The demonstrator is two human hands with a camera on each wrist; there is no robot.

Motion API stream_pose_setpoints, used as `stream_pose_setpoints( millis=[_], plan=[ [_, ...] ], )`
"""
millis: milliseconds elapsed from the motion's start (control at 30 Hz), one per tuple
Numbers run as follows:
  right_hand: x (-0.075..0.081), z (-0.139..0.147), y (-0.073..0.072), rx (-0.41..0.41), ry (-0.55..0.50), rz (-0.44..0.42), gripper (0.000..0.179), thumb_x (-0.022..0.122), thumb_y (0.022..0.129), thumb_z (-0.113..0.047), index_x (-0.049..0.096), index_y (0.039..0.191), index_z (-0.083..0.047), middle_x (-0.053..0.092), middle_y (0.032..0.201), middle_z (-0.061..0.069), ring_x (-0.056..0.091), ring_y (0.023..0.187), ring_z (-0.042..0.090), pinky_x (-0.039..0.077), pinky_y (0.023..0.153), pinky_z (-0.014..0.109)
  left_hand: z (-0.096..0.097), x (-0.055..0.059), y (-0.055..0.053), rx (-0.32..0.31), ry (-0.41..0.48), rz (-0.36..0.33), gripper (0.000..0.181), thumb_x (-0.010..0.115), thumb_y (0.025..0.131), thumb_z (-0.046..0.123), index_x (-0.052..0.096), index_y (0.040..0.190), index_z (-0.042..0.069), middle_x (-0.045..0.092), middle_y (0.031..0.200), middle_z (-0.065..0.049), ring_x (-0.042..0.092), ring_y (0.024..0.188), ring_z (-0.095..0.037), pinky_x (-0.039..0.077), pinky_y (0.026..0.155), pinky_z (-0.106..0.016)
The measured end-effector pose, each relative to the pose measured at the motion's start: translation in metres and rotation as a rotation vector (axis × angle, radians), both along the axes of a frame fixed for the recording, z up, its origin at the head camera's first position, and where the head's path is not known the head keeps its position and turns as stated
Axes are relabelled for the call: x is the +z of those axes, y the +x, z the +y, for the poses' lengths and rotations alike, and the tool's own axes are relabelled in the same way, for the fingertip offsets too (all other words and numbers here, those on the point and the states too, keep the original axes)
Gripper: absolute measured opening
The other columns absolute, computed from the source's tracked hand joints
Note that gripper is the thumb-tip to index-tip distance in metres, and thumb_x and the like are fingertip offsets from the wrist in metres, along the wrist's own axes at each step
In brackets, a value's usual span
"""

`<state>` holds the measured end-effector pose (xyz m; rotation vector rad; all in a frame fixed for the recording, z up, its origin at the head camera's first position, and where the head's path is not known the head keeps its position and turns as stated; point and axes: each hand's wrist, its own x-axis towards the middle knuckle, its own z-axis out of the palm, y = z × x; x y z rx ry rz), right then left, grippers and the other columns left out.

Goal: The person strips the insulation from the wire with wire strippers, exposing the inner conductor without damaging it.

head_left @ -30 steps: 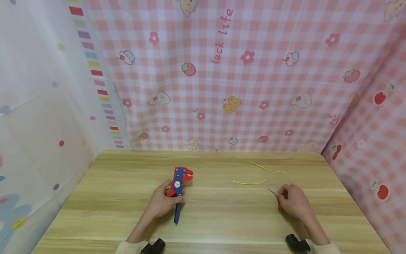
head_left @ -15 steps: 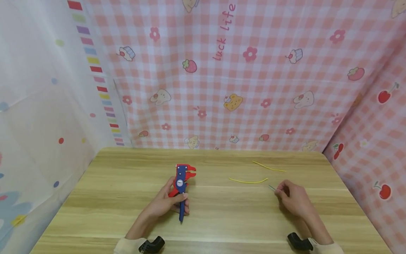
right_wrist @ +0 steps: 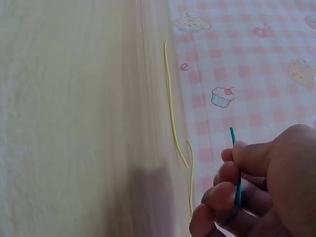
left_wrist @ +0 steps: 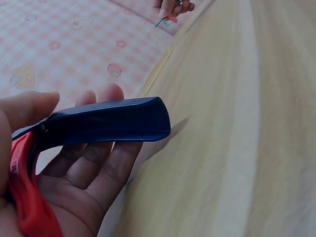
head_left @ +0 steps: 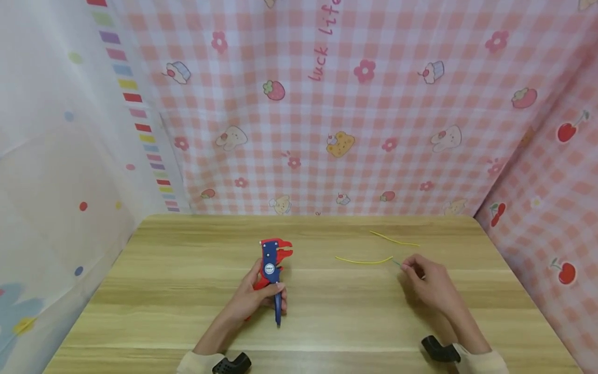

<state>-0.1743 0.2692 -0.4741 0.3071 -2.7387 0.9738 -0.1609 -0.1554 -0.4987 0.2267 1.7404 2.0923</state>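
In the head view, my left hand (head_left: 249, 296) holds a red and blue wire stripper (head_left: 269, 259) upright over the table, its notched head facing right. The left wrist view shows the blue handle (left_wrist: 108, 121) lying across the fingers, with the red handle (left_wrist: 29, 192) against the palm. My right hand (head_left: 432, 283) pinches a short green wire (right_wrist: 232, 136) between thumb and fingertips; one end sticks out past the thumb and the rest runs down behind the fingers. From above, the green tip overlaps the right end of a yellow wire (head_left: 364, 263) on the table.
Farther back lies a second yellow wire (head_left: 394, 240). The wooden table (head_left: 187, 270) ends at a pink checked curtain (head_left: 299, 130); a white dotted curtain (head_left: 70, 171) hangs at the left and another checked one (head_left: 551, 223) at the right. Black wrist mounts (head_left: 440, 349) sit at both cuffs.
My left hand has shifted a little right with the wire stripper, its handle end swinging right. The right hand has moved slightly forward with the green wire. The head view has tilted down a little.
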Motion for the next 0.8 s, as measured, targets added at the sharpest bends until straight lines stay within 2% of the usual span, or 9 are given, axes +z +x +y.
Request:
stream_pose_setpoints(
  millis=[167, 367, 600, 700, 800],
  plan=[
    [-0.001, -0.007, 0.000, 0.064, -0.023, -0.030, 0.008, 0.063, 0.102, -0.014, 0.066, 0.098, -0.008, 0.051, 0.067, -0.006, 0.042, 0.055, 0.000, 0.039, 0.050, 0.022, 0.005, 0.000, 0.003, -0.008, 0.010, 0.008, 0.071, 0.060, 0.103, 0.009, 0.023, 0.159, 0.032, 0.072, 0.093, -0.013, 0.076, 0.076, -0.027, 0.064, 0.081, -0.052],
    [-0.001, -0.008, 0.002, 0.044, -0.026, -0.050, 0.008, 0.062, 0.102, -0.013, 0.066, 0.098, -0.008, 0.050, 0.068, -0.005, 0.041, 0.058, 0.001, 0.037, 0.053, 0.022, 0.012, -0.002, 0.006, -0.049, 0.053, 0.024, 0.075, 0.065, 0.101, 0.014, 0.021, 0.160, 0.029, 0.072, 0.091, -0.011, 0.076, 0.075, -0.026, 0.064, 0.080, -0.053],
    [0.002, -0.017, 0.004, 0.087, -0.095, -0.145, 0.012, 0.058, 0.105, -0.016, 0.065, 0.104, -0.006, 0.046, 0.069, -0.003, 0.041, 0.059, 0.003, 0.037, 0.052, 0.022, 0.022, -0.001, 0.012, -0.077, 0.064, 0.011, 0.079, 0.061, 0.101, 0.004, 0.019, 0.161, 0.033, 0.071, 0.093, -0.012, 0.075, 0.075, -0.024, 0.065, 0.079, -0.048],
    [0.002, -0.022, 0.006, 0.102, -0.107, -0.163, 0.011, 0.057, 0.105, -0.014, 0.064, 0.105, -0.006, 0.045, 0.069, -0.003, 0.040, 0.059, 0.003, 0.036, 0.052, 0.021, 0.026, -0.001, 0.013, -0.083, 0.062, 0.014, 0.075, 0.061, 0.101, 0.001, 0.023, 0.161, 0.026, 0.071, 0.092, -0.011, 0.075, 0.074, -0.022, 0.065, 0.077, -0.044],
    [0.003, -0.028, 0.007, 0.115, -0.107, -0.155, 0.009, 0.057, 0.105, -0.013, 0.064, 0.105, -0.007, 0.046, 0.070, -0.004, 0.041, 0.060, 0.002, 0.036, 0.054, 0.021, 0.028, -0.001, 0.015, -0.087, 0.052, 0.012, 0.067, 0.061, 0.100, 0.001, 0.030, 0.158, 0.013, 0.072, 0.089, -0.009, 0.075, 0.072, -0.020, 0.065, 0.075, -0.040]
  ],
)
